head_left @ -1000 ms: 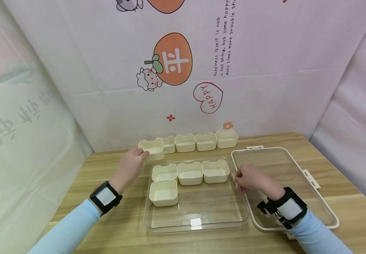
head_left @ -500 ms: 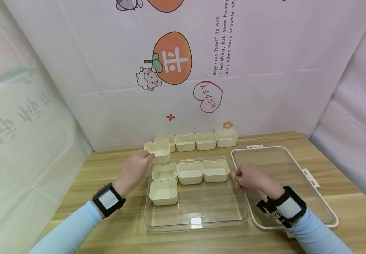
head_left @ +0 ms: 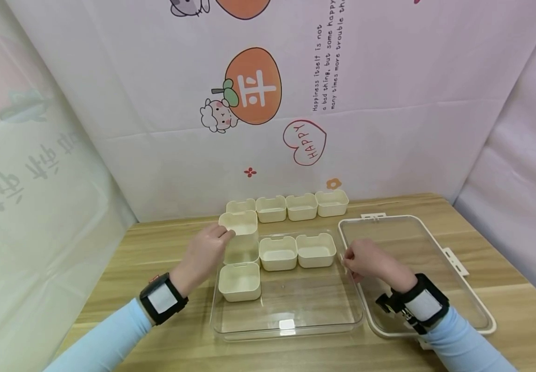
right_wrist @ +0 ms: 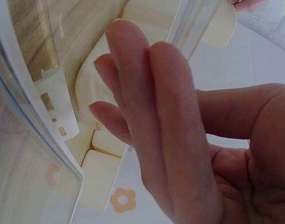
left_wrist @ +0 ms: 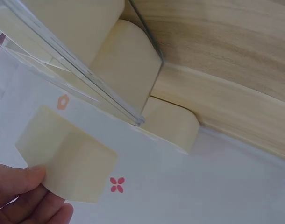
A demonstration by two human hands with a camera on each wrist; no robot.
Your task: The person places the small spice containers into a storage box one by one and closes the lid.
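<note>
My left hand [head_left: 205, 248] pinches the near left side of a small cream plastic container [head_left: 240, 222] between thumb and fingers. This container is held up over the back left corner of the clear plastic box [head_left: 310, 305], overlapping a container beneath it in the head view. In the left wrist view, the held container [left_wrist: 74, 158] shows its plain outer faces. Inside the box, several matching containers line the back, and one more [head_left: 240, 283] sits in front at the left. My right hand [head_left: 372, 261] pinches the box's right rim; its thumb tip is hidden behind the fingers in the right wrist view.
Several more cream containers [head_left: 301, 207] stand in a row along the table's back edge, against a printed white cloth [head_left: 179, 170]. A transparent lid with a white frame [head_left: 416, 274] and side latches [head_left: 456, 262] lies to the right, under my right forearm.
My left hand has carried the held container to the right and slightly toward me, from beside the back row to over the box's back left corner. The right hand stays in place.
</note>
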